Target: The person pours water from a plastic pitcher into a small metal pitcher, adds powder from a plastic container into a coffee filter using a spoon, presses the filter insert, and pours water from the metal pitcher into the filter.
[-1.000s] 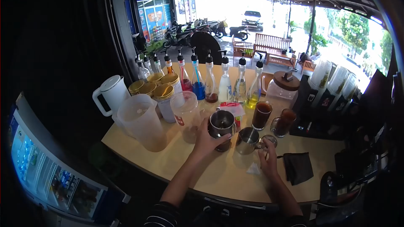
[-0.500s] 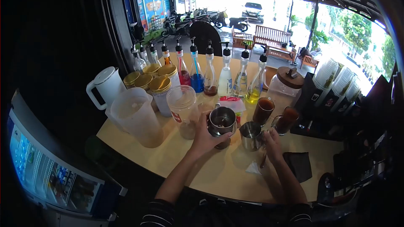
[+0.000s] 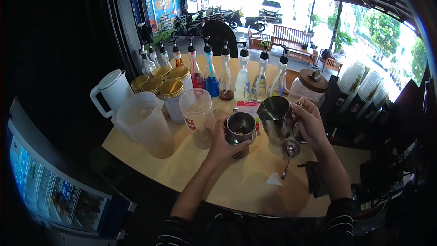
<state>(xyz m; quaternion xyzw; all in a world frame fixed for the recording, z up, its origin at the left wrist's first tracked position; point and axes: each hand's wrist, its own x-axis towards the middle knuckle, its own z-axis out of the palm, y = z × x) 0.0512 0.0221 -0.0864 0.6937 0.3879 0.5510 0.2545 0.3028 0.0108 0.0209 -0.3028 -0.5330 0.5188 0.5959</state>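
Curls the left hand (image 3: 223,148) around a metal cup (image 3: 241,125) at the center of the frame, thumb across its near side. Grips the handle of a metal pitcher (image 3: 274,120) with the bent fingers of the right hand (image 3: 312,120), just right of the cup, open top facing up. Has a clear jar (image 3: 196,120) just beside the left hand, and a spoon (image 3: 286,166), a scrap of white paper (image 3: 274,179) and a black cloth (image 3: 315,180) below the pitcher, lower right of center on the counter (image 3: 236,189). Faces pump bottles (image 3: 242,84) across the upper middle.
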